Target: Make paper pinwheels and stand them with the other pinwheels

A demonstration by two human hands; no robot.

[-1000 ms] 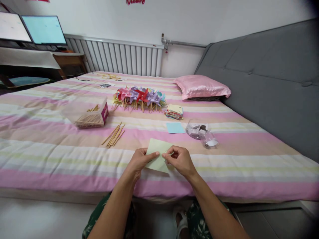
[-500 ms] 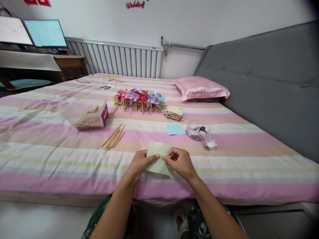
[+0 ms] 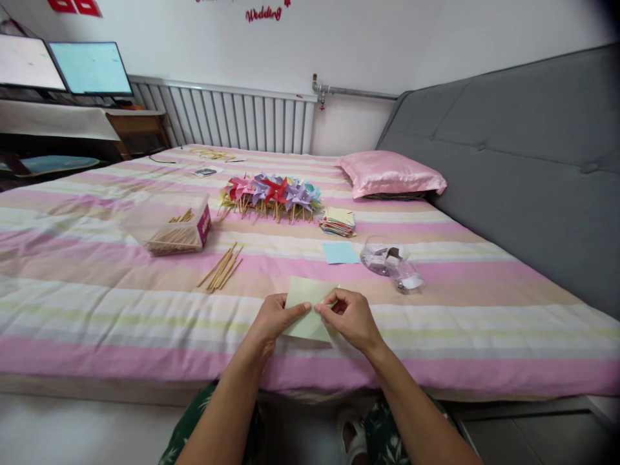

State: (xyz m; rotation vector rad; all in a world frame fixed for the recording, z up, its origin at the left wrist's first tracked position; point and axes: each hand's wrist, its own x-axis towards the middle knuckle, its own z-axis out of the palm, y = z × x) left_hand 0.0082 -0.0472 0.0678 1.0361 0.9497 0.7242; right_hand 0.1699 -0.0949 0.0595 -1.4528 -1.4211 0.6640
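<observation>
A pale green paper square (image 3: 306,300) lies near the front edge of the striped bed (image 3: 97,303). My left hand (image 3: 274,320) pinches its left side, thumb and forefinger closed on the sheet. From the right, my right hand (image 3: 351,318) pinches the paper at its middle, fingers curled. The two hands almost touch over the sheet. A blue paper square (image 3: 340,252) lies flat just beyond them.
Loose wooden sticks (image 3: 221,265) and a clear box of sticks (image 3: 169,226) lie to the left. A row of finished paper pinwheels (image 3: 271,190) and a stack of coloured papers (image 3: 338,219) sit farther back. A clear jar (image 3: 391,261) lies on its side at the right. A pink pillow (image 3: 390,173) rests against the grey headboard.
The hands stay pinched on the green paper with only slight finger shifts. The view has tilted up a little.
</observation>
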